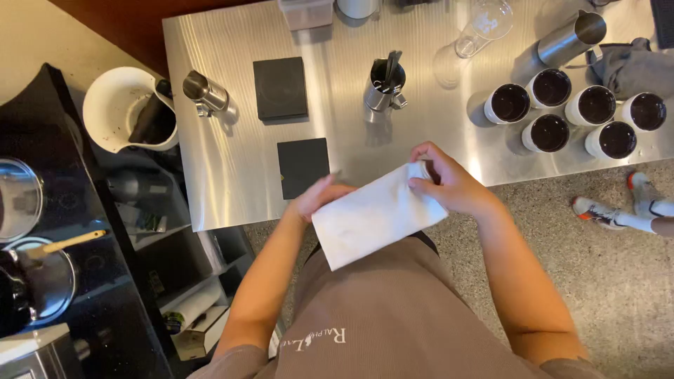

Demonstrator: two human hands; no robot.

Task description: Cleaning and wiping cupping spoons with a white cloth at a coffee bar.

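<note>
Both hands' grip (pixel 372 193) pinches one white bag (pixel 375 217), six cups (pixel 572 112) beyond

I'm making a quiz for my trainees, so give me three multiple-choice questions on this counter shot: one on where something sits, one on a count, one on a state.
1. Where do the white cups stand?
A. On the right part of the steel table
B. On the floor
C. On the black shelf at left

2. How many white cups are grouped there?
A. Three
B. Six
D. Nine

3. How is the white bag held?
A. Lying flat on the table, untouched
B. Held in the air by both hands
C. Hanging from one hand only

Answers:
1 A: the cups cluster on the table's right end, near the tilted steel pitcher.
2 B: six dark-lined cups can be counted in the group.
3 B: the left hand grips its lower left edge and the right hand pinches its top corner, off the table.
</note>
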